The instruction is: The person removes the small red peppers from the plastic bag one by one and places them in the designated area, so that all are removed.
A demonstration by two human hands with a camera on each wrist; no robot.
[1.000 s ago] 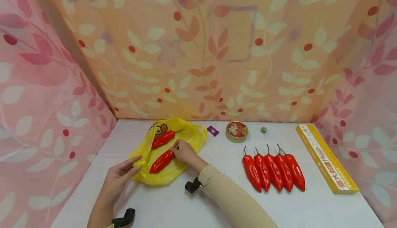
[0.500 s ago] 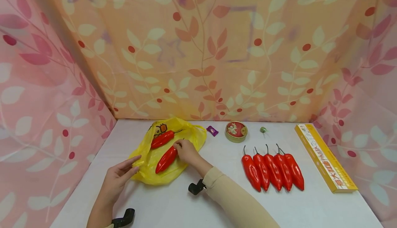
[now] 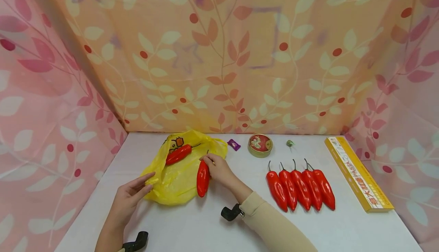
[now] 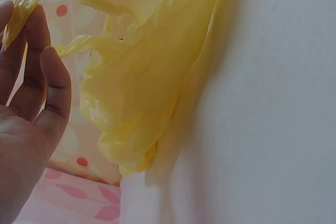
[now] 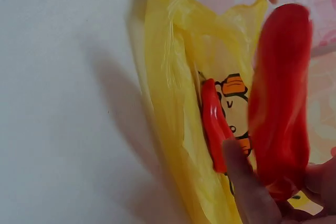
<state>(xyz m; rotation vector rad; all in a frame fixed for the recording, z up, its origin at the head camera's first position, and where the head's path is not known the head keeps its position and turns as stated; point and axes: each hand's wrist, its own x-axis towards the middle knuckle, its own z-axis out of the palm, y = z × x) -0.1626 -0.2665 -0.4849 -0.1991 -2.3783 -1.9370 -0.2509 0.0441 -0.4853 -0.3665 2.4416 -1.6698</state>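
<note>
A yellow plastic bag (image 3: 178,177) lies on the white table (image 3: 240,221), left of centre. My left hand (image 3: 135,191) pinches its near left edge, also seen as the yellow bag (image 4: 136,77) beside my left hand (image 4: 31,77) in the left wrist view. My right hand (image 3: 217,168) grips the stem end of a red pepper (image 3: 203,178), which hangs tip-down at the bag's right edge. The right wrist view shows that held pepper (image 5: 281,114) close up. Another red pepper (image 3: 178,154) lies on the bag's far part, seen too as the second pepper (image 5: 214,124).
Several red peppers (image 3: 301,185) lie in a row right of centre. A long yellow pasta box (image 3: 358,178) lies at the right edge. A round tin (image 3: 260,145), a purple wrapper (image 3: 234,144) and a small green thing (image 3: 290,143) sit near the back. Patterned cloth walls enclose the table.
My right hand has lifted the nearer pepper off the bag and swung it rightward; it now hangs tip-down at the bag's right edge. The left hand has kept its hold.
</note>
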